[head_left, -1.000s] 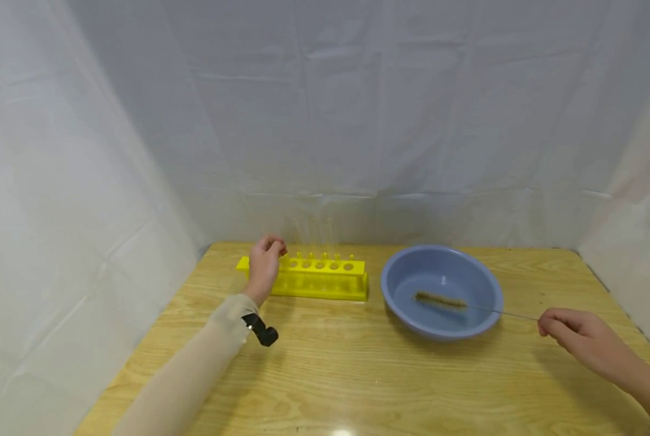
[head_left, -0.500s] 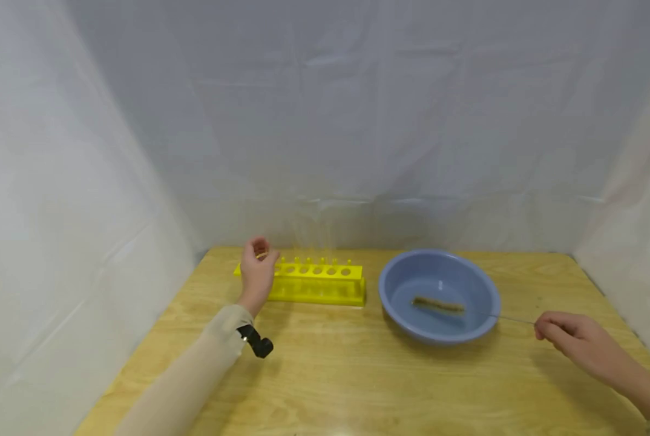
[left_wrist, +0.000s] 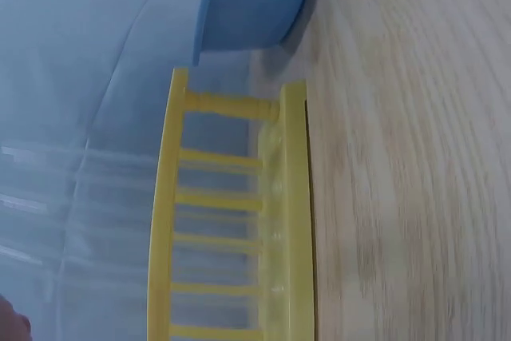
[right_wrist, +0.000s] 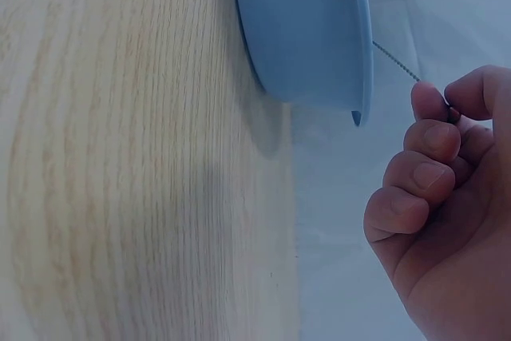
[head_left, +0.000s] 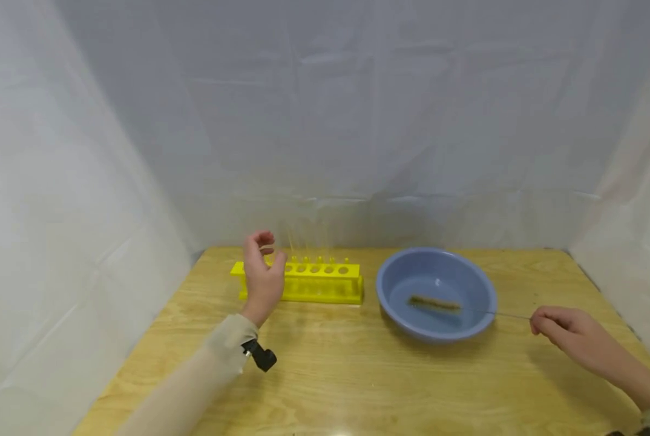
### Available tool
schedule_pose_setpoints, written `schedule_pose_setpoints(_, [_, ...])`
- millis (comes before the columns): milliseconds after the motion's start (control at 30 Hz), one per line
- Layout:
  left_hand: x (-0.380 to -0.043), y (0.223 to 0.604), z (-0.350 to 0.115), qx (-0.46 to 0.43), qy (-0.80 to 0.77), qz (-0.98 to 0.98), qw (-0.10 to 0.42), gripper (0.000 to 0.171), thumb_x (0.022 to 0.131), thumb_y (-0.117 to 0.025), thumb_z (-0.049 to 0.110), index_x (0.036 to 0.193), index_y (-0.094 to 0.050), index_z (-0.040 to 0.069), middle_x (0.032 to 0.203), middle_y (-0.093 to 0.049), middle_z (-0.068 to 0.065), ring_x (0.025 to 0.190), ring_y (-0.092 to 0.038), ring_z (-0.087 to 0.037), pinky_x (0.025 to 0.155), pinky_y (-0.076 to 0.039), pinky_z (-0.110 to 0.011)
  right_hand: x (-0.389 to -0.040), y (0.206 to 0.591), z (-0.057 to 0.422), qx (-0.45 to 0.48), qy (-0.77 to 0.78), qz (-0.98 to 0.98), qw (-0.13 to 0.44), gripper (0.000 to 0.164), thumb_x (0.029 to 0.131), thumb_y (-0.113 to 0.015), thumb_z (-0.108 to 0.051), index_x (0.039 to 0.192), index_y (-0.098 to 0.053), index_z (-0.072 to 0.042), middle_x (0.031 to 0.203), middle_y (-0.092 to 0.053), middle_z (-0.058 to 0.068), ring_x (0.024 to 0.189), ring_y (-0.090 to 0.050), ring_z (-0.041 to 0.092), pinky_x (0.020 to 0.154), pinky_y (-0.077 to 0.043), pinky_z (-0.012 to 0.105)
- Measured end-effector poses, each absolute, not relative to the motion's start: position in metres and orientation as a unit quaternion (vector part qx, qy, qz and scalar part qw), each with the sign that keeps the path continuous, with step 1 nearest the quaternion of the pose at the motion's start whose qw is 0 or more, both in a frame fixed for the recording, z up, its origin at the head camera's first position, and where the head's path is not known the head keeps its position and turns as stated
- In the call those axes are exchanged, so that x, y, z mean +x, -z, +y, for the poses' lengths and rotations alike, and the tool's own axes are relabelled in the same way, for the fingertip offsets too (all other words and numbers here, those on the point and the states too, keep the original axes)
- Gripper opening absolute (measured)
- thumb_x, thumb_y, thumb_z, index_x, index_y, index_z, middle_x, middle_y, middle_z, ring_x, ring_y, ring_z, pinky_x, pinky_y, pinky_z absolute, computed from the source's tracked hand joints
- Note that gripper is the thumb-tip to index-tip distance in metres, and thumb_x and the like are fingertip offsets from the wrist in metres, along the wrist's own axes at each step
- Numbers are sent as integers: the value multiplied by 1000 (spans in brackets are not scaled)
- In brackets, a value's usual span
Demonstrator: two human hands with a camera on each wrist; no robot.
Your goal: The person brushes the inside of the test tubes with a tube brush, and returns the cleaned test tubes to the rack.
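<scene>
A yellow test tube rack (head_left: 319,270) stands at the back of the table, with clear test tubes (head_left: 308,236) rising faintly above it. My left hand (head_left: 263,275) is over the rack's left end, thumb and fingers apart, and I see nothing held between them. In the left wrist view only a fingertip (left_wrist: 14,325) shows beside the rack (left_wrist: 295,213). My right hand (head_left: 575,336) pinches the thin twisted-wire handle of a test tube brush; the brush's brown bristles (head_left: 434,303) lie inside the blue basin. In the right wrist view, thumb and forefinger grip the wire (right_wrist: 395,60).
The blue basin (head_left: 387,312) sits to the right of the rack, a small gap between them. Both stand on a wood-grain table (head_left: 325,375). Pale sheeting (head_left: 336,121) hangs behind and at both sides.
My left hand's fingers and thumb have spread apart above the rack's left end. The right hand still holds the brush at the basin, nearly unmoved. The view has shifted slightly.
</scene>
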State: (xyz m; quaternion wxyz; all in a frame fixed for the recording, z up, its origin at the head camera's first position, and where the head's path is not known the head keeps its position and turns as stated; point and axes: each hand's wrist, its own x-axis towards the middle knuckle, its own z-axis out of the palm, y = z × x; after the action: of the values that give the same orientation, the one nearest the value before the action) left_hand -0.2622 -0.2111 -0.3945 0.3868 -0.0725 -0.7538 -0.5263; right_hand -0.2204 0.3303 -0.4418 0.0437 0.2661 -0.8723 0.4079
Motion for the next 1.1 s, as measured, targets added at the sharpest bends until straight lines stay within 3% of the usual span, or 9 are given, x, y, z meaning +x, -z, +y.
schedule_pose_setpoints(267, [-263,394,-198,-75,526,-790,305,54,97,-57,7,147,-37,6,144,-45,-11,135,-45,-24,112,-38,-46,-221,439,329,259,-405,-875,48,27,107,-45,-7,88,-64,-13,59,-44,-5,49,-39,9,47,-35,28])
schedule_pose_setpoints(500, [-277,396,-197,-34,549,-805,222,63,98,-57,15,155,-29,11,144,-47,-15,134,-48,-32,114,-37,-52,-220,438,330,256,-400,-879,32,27,108,-44,-10,90,-64,-10,61,-43,-5,50,-39,10,49,-34,29])
schedule_pose_setpoints(633, [-285,401,-197,-20,541,-818,195,60,99,-56,15,154,-32,10,141,-51,-16,130,-51,-36,111,-41,-50,-221,439,331,260,-398,-879,39,26,107,-45,-8,90,-64,-12,62,-45,-4,52,-40,9,48,-33,29])
schedule_pose_setpoints(767, [-288,405,-198,-30,536,-824,182,55,102,-53,15,154,-34,12,137,-56,-11,126,-54,-31,109,-43,-49,-221,439,331,261,-398,-879,42,25,106,-46,-7,90,-65,-12,63,-49,-2,52,-42,8,48,-35,28])
schedule_pose_setpoints(967, [-289,410,-199,-39,531,-829,173,45,105,-49,16,149,-41,12,130,-62,-7,122,-58,-26,107,-46,-48,-222,439,329,262,-391,-881,46,25,106,-48,-8,90,-65,-16,64,-50,-5,52,-42,8,48,-36,27])
schedule_pose_setpoints(1100, [-289,413,-199,-34,528,-830,174,36,106,-47,15,142,-47,11,127,-64,-8,120,-59,-29,102,-48,-48,-223,439,328,265,-398,-877,46,25,106,-48,-6,90,-65,-18,64,-49,-6,52,-41,9,48,-35,27])
